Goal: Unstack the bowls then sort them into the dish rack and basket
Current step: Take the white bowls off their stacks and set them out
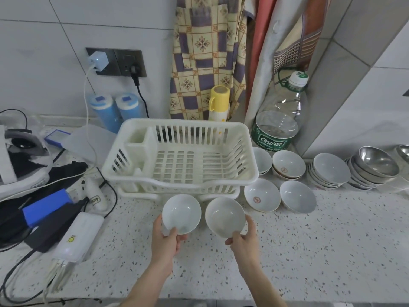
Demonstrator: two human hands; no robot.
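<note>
Speckled stone counter [287, 251] fills the lower frame, backed by pale wall tiles; at centre stands the white plastic dish rack [180, 156], its slatted floor bare, a small cutlery box at its left end. Just below it, the left hand [167, 240] grips a white bowl [182, 213] by its near rim, thumb inside and fingers hidden under it; the right hand [244, 239] holds a second white bowl [225, 217] the same way, thumb curled over the lip; the two bowls sit side by side, close but apart, and whether they rest on the counter or are lifted clear is hard to tell. Both forearms run off the bottom edge.

Right of the rack lie two single bowls, one with a red mark [262, 195] and a plain one [297, 196]; behind them are short stacks, the leftmost [262, 160] partly hidden by the rack's corner, then a pair with a red mark [287, 165], then a taller white stack [329, 172]; at the right edge a pile of steel bowls [375, 166] tops more crockery, and another steel piece is cut off by the frame.

A large clear water bottle [280, 120] stands behind the stacks; a yellow flask [218, 103] shows above the rack's back wall, in front of a hanging patterned cloth [203, 52]. Chargers and cables crowd the left side, mostly too jumbled to name.
</note>
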